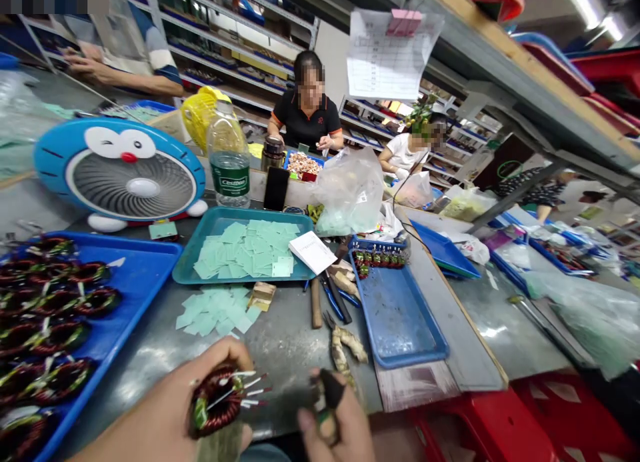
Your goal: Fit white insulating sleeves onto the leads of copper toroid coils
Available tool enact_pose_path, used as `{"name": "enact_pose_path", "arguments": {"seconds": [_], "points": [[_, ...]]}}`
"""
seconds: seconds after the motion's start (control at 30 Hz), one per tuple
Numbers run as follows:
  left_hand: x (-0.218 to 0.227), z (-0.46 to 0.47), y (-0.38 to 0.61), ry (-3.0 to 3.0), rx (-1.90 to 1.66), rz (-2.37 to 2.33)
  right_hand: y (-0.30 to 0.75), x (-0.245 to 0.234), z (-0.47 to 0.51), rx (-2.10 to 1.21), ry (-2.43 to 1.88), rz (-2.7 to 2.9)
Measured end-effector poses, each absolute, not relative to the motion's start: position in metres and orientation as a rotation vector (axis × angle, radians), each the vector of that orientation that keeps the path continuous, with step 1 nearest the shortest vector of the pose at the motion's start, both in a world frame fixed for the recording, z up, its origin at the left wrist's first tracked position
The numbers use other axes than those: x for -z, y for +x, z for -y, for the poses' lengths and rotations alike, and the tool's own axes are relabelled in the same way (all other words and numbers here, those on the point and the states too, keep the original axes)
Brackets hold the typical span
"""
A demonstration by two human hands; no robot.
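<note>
My left hand [220, 382] is closed around a toroidal coil [223, 399], a ring wound with dark copper wire. White-sleeved leads stick out from the coil to the right. A wrapping covers part of my left thumb. Just to the right, my right hand [340, 422] has its fingers curled in, with dark wrapping on one finger. Motion blurs its fingertips, and I cannot make out what is between them. Pliers with taped handles [345, 349] lie on the bench beyond my right hand. More wound coils [63, 339] fill the blue tray [145, 275] at the left.
A teal tray [187, 262] holds pale green cards, with more loose cards [215, 312] before it. Blue-handled pliers [337, 299] and a wooden handle [316, 305] lie beside a blue tray [400, 322]. A blue fan [135, 172] and a bottle [230, 169] stand behind. Co-workers sit opposite.
</note>
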State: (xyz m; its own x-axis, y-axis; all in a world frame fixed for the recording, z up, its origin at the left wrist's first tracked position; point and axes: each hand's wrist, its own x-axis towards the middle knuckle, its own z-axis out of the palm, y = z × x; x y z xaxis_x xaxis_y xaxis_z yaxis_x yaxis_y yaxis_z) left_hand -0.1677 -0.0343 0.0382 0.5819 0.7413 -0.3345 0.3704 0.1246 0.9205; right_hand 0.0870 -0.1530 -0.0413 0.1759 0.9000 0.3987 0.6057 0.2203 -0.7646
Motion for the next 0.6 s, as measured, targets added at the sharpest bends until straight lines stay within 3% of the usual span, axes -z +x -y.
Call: {"name": "enact_pose_path", "arguments": {"seconds": [0.27,0.6], "points": [[-0.033,0.018,-0.182,1.289,-0.163,-0.74,0.113,-0.023,0.117,-0.08,-1.441,2.168],[-0.047,0.039,-0.168,1.357,-0.209,-0.783,0.115,-0.041,0.103,0.076,-1.276,2.343]]}}
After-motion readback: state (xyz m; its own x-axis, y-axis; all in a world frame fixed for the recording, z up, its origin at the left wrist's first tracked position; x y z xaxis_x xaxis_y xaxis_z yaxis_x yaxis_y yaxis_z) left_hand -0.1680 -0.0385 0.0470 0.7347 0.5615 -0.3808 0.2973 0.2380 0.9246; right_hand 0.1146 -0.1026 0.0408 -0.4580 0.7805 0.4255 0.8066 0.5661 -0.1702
